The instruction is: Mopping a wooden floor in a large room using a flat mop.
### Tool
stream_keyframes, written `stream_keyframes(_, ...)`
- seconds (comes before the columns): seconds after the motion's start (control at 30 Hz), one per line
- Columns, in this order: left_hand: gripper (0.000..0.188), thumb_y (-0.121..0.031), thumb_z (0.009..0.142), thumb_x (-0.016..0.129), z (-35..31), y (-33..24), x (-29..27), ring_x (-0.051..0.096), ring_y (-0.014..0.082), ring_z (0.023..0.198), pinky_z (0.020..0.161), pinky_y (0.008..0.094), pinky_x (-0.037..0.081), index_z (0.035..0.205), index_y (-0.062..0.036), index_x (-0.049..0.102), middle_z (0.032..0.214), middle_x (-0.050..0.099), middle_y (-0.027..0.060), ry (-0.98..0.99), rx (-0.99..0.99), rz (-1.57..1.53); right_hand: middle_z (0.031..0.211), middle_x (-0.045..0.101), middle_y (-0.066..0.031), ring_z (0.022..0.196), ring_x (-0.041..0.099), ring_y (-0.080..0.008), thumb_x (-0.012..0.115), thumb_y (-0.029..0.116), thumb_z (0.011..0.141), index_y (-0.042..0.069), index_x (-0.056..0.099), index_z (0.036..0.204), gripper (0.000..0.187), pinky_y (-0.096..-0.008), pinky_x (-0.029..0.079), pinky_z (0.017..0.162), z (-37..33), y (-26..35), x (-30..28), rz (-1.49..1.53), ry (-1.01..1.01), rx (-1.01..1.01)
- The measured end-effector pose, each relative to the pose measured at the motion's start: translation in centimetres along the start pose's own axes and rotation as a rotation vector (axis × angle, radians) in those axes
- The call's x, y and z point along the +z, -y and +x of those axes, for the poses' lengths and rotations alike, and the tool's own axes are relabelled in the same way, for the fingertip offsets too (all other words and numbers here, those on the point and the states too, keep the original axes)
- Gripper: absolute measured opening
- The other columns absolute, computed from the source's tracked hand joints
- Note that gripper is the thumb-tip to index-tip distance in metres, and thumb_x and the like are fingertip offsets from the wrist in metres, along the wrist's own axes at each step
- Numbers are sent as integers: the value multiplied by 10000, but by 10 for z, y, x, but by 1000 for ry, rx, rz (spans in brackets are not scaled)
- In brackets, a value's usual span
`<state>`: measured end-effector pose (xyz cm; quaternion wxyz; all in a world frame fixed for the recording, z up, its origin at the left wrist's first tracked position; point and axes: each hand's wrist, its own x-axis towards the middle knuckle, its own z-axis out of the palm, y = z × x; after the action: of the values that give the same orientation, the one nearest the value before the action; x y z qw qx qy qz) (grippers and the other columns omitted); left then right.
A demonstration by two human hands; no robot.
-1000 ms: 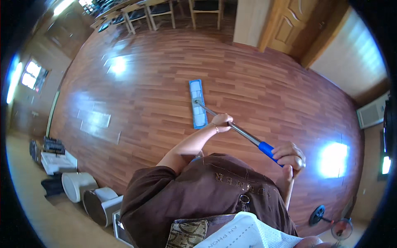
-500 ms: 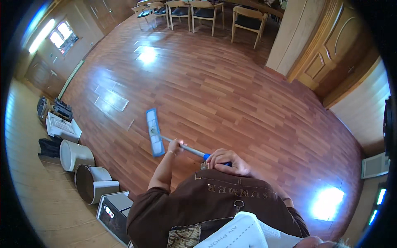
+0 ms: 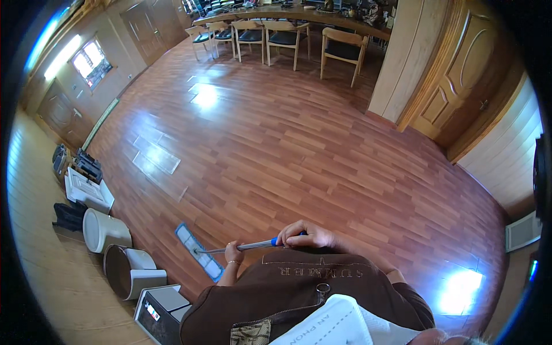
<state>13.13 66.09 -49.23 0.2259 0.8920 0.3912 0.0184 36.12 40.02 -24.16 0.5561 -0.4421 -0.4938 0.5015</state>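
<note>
A flat mop [image 3: 187, 239] lies with its pale, blue-edged head on the wood-look floor [image 3: 299, 167], to the left of my body. Its grey metal handle [image 3: 257, 245] slants from the head toward my chest. Lower on this handle, close to the mop head, my left hand [image 3: 232, 253] is wrapped round it. At the blue grip near the upper end, my right hand [image 3: 306, 234] is closed on the mop in front of my chest. The end of the grip is partly hidden behind the right hand.
Along the left wall stand a white rounded bin [image 3: 103, 230], an open brown-lined container [image 3: 118, 270], a dark box [image 3: 161, 310] and a white panel-like unit [image 3: 86, 187]. Wooden chairs [image 3: 342, 49] line a long table [image 3: 310, 16] at the far side. A wooden door [image 3: 454, 75] is at right.
The mop head has come nearer to me and to the left, turning to a steeper diagonal. Both hands moved left with the handle, the left one drawing closer to my body.
</note>
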Motion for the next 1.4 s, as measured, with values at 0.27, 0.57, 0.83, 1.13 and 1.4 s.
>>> stream_keyframes(0.27, 149, -255, 736, 660, 72, -20, -26, 618, 354, 835, 729, 462, 504, 756, -107, 666, 842, 642, 157, 85, 158, -26, 877, 635, -47, 774, 569, -97, 577, 164, 906, -21, 666, 966, 215, -268, 469, 744, 22, 19, -3, 49, -250, 18)
stream_keyframes(0.57, 168, -306, 648, 715, 185, -48, 4, 612, 318, 802, 783, 433, 497, 661, -150, 652, 776, 651, 106, -209, 504, 138, 881, 643, -114, 1018, 570, -227, 596, 110, 886, -24, 612, 740, 198, -376, 429, 917, 39, 9, 6, -70, -508, 10)
stream_keyframes(0.83, 298, -278, 645, 797, 223, -141, 40, 571, 329, 604, 634, 418, 470, 615, -98, 561, 591, 587, 113, -164, 668, -156, 912, 646, -142, 915, 588, -232, 618, 124, 878, -44, 627, 826, 176, -373, 452, 865, 28, 52, 10, -355, -631, -101)
stream_keyframes(1.13, 286, -302, 683, 732, 156, -261, -8, 591, 303, 640, 577, 413, 467, 580, -113, 544, 621, 577, 96, 82, 1111, -380, 753, 635, -65, 746, 617, -261, 762, 130, 718, 39, 634, 755, 161, -383, 474, 700, 31, 155, 47, -641, -502, -327)
stream_keyframes(1.4, 273, -326, 756, 719, 93, -258, -41, 595, 293, 662, 594, 399, 475, 709, -90, 589, 683, 600, 105, 451, 1214, -578, 717, 615, -49, 696, 621, -250, 814, 271, 720, 67, 628, 816, 292, -371, 479, 659, 83, 155, 67, -739, -168, -576)
